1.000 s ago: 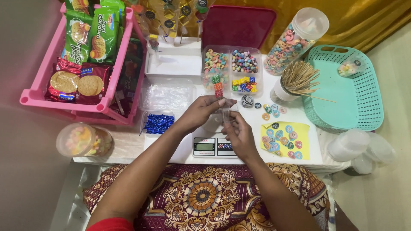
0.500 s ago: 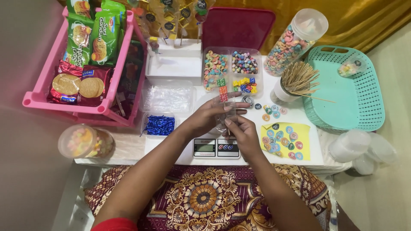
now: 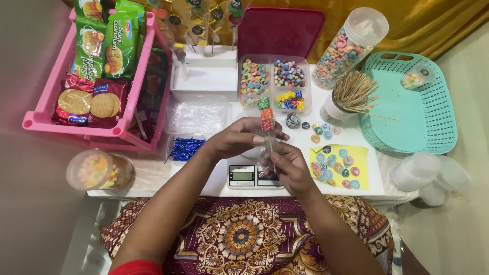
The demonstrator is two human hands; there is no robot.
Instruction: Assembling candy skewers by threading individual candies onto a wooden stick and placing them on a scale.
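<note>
My left hand (image 3: 239, 138) and my right hand (image 3: 290, 167) meet over a small white kitchen scale (image 3: 248, 175) at the table's front edge. Together they hold a thin wooden skewer (image 3: 270, 145) that stands nearly upright. Three square candies (image 3: 265, 114), green on top, then orange and red, are threaded on its upper end. My right hand grips the lower part of the stick. The fingers of my left hand pinch it just under the candies. A clear plastic wrapper seems to lie around the stick near my right hand.
Clear trays of coloured sweets (image 3: 272, 81) lie behind the hands. A cup of skewers (image 3: 345, 99), a tall sweet jar (image 3: 346, 48) and a teal basket (image 3: 433, 112) stand to the right. A yellow sticker sheet (image 3: 338, 163), blue twist ties (image 3: 184, 148) and a pink biscuit rack (image 3: 97, 76) are also near.
The skewer with the candies has been raised upright and now sticks up above both hands. Both hands have shifted slightly toward me over the scale.
</note>
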